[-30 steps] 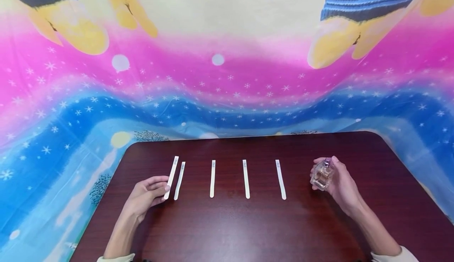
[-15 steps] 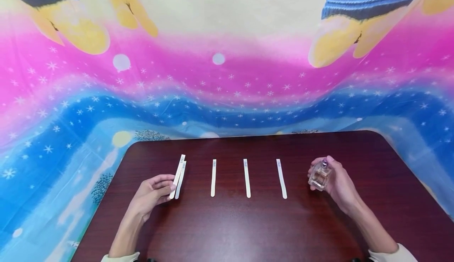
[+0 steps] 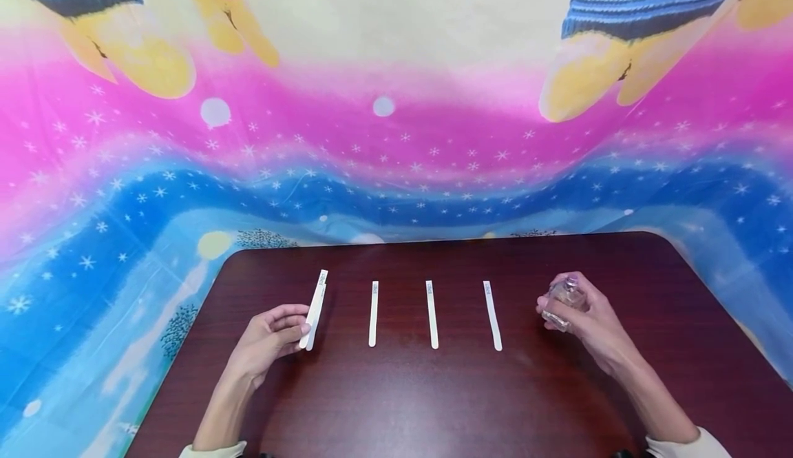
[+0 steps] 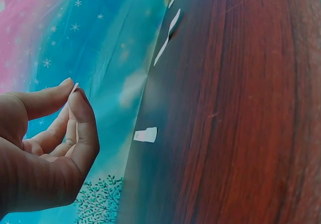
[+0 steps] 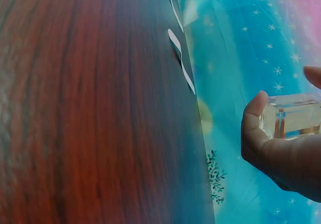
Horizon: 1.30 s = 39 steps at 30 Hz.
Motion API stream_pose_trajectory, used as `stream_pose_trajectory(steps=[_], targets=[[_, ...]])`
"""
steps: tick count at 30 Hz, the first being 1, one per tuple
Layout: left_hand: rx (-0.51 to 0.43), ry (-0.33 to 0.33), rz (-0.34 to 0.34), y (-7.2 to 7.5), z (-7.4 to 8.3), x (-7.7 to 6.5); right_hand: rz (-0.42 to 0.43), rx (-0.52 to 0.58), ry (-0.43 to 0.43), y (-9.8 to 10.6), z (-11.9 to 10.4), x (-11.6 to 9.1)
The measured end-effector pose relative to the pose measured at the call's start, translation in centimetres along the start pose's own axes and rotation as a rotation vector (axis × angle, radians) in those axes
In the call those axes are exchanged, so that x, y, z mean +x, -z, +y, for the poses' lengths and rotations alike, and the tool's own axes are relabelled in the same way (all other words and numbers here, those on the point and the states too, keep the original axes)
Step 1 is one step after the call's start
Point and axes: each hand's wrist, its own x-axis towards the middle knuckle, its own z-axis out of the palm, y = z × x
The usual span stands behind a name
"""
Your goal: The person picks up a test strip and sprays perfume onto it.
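The left hand (image 3: 263, 341) is pinching a white strip (image 3: 314, 306) by its near end, thumb and forefinger meeting on it, the other fingers curving loosely beneath. The strip is slanting up over the left part of the dark worktop (image 3: 421, 396), its marked end pointing away from the person. It is looking paper-thin, so I'd expect it to weigh almost nothing, bend easily and crease under a hard squeeze; a light pinch at the unmarked end seems right, keeping the lettering uncovered.

The right hand (image 3: 579, 313) is holding a glass bottle (image 5: 296, 117) at the worktop's right side, its fingers wrapping part-way around and the thumb lying across the front. I'm judging the bottle much the heavier, hard, smooth, perhaps slippery and breakable if dropped, so gripping its body rather than the narrow neck makes sense.

From above, the held strip is partly covering a lying strip (image 3: 312, 339); whether they are touching I can't tell, and that neighbour is the likeliest thing to get nudged. A second strip (image 3: 374, 313), a third strip (image 3: 431, 315) and a fourth strip (image 3: 492, 315) are lying spaced out between the hands. Behind, a patterned cloth (image 3: 396, 189) is hanging.
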Motion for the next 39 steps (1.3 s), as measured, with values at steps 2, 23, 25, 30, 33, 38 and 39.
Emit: stream_pose_trajectory(steps=[2,23,25,30,33,38,39], targets=[[0.001,-0.004,0.003,-0.1,0.0,0.0,0.003,0.01,-0.022,-0.1,-0.1,0.1],[-0.001,-0.036,-0.02,-1.7,0.3,0.2,-0.125,0.293,0.008,-0.4,-0.4,0.5],[-0.001,-0.043,-0.03,-2.1,0.4,0.3,-0.122,0.289,-0.011,-0.5,-0.5,0.5],[-0.004,-0.054,-0.064,-3.0,0.5,0.3,-0.127,0.287,-0.032,-0.6,-0.5,0.6],[-0.007,-0.058,-0.088,-3.7,0.6,0.3,-0.139,0.3,-0.033,-0.7,-0.5,0.7],[-0.018,-0.058,-0.118,-4.7,0.7,0.5,-0.117,0.283,-0.043,-0.9,-0.5,0.7],[-0.019,-0.058,-0.123,-4.9,0.7,0.5,-0.108,0.276,-0.045,-0.9,-0.5,0.7]])
